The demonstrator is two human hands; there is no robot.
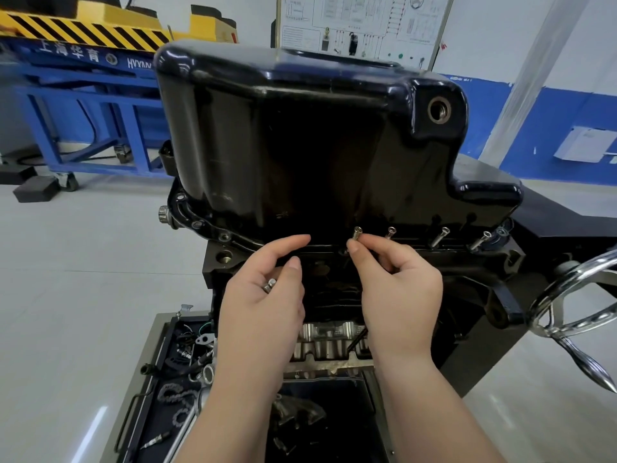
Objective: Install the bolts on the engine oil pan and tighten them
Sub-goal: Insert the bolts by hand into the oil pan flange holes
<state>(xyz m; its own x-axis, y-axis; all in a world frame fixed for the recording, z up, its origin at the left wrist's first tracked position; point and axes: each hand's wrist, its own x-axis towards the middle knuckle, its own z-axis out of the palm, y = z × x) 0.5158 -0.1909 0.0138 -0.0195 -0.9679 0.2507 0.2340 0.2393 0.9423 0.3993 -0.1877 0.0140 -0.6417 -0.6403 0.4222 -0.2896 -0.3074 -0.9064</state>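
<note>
Head view: the black oil pan (pixel 300 135) sits upside down on the engine block (pixel 337 295), sump upward, its flange along the block's near edge. An open threaded drain hole (pixel 439 110) shows at the pan's upper right corner.

Right hand (pixel 397 282): thumb and forefinger pinch a bolt (pixel 357 232) just below its head, the other fingers curled under. The bolt stands at the flange, slightly tilted; whether its tip has entered a hole cannot be told.

Left hand (pixel 263 295): forefinger stretched towards the flange edge, thumb raised, the remaining fingers curled round a spare bolt (pixel 269 285) in the palm. How many bolts it holds cannot be told.

Three seated bolts (pixel 440 236) stand in the flange to the right of the pinched one, shanks exposed and leaning. Flange holes on the left corner are unfilled.

Surroundings: a parts tray (pixel 160 379) with a chain and small fittings at lower left; a chrome handwheel (pixel 574 295) at right; a blue lift frame (pixel 83 95) behind on the left; a wiring diagram board (pixel 360 25) behind the pan.
</note>
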